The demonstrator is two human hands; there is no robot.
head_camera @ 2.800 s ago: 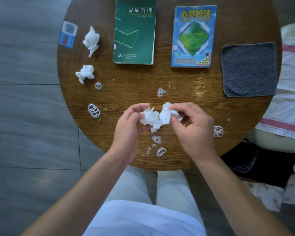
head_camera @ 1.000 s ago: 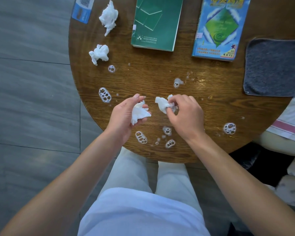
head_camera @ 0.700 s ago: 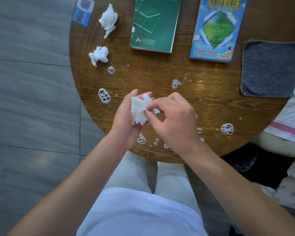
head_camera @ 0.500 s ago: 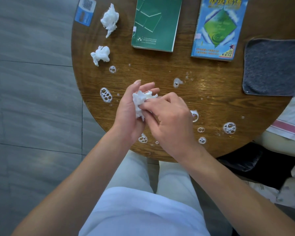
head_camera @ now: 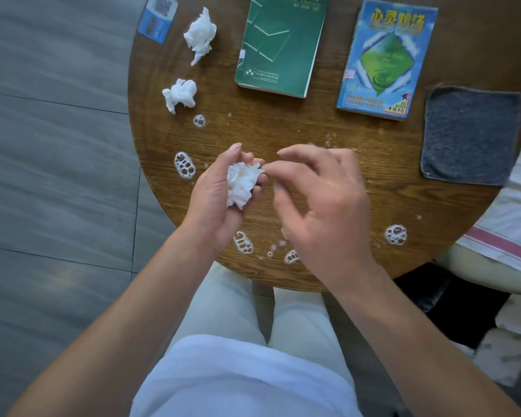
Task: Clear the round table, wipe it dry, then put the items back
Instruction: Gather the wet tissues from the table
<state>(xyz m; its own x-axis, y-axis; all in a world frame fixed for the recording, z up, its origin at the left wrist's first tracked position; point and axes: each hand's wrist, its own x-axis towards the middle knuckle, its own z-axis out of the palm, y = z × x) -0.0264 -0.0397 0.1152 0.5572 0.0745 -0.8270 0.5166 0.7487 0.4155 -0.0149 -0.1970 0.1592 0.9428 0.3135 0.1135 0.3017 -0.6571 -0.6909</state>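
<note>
A round wooden table (head_camera: 328, 130) carries several foam blobs, one at the left (head_camera: 184, 165) and one at the right (head_camera: 395, 234). My left hand (head_camera: 220, 194) is closed around a crumpled white tissue wad (head_camera: 240, 183) above the table's near part. Just right of it my right hand (head_camera: 322, 200) hovers with fingers spread and nothing in it. Two more tissue wads (head_camera: 199, 34) (head_camera: 180, 94) lie at the far left. A green book (head_camera: 280, 45) and a blue book (head_camera: 387, 57) lie at the back. A grey cloth (head_camera: 471, 135) rests at the right.
A blue card (head_camera: 158, 18) juts over the table's far left edge. Grey floor tiles (head_camera: 57, 176) spread to the left. A cushion with a striped towel (head_camera: 506, 236) sits at the right. My white-clad legs (head_camera: 253, 326) are below the near edge.
The two tissue pieces were pressed together into one wad in my left hand. My right hand has let go and drawn away to the right, fingers spread.
</note>
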